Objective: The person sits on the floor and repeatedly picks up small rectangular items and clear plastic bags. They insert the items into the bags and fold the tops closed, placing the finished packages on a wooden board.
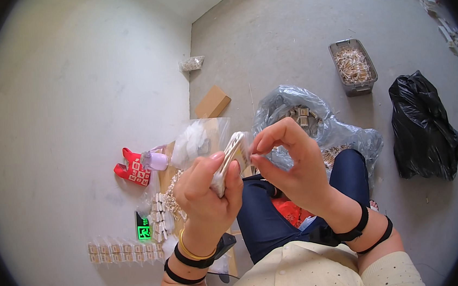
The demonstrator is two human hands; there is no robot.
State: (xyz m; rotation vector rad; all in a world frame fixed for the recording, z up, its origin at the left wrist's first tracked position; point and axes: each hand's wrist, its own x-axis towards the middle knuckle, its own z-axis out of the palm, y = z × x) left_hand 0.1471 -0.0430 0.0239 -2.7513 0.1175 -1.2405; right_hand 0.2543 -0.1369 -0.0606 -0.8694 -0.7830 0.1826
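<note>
near middle, left grip [201, 188] clamped on bagged swabs [235, 147]; right grip [290, 159] at bag edge, can't tell if pinching. likely light, slick, bendable; hold mid-bundle.

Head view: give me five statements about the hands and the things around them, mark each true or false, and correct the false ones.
1. The left hand holds a small packet of swabs. True.
2. The right hand is wrapped around a bottle. False: its fingertips are at the packet's edge.
3. The grey bin holds loose swabs. True.
4. The black bag lies left of the bin. False: it lies to the bin's right.
5. The cardboard box is apart from both hands. True.
</note>
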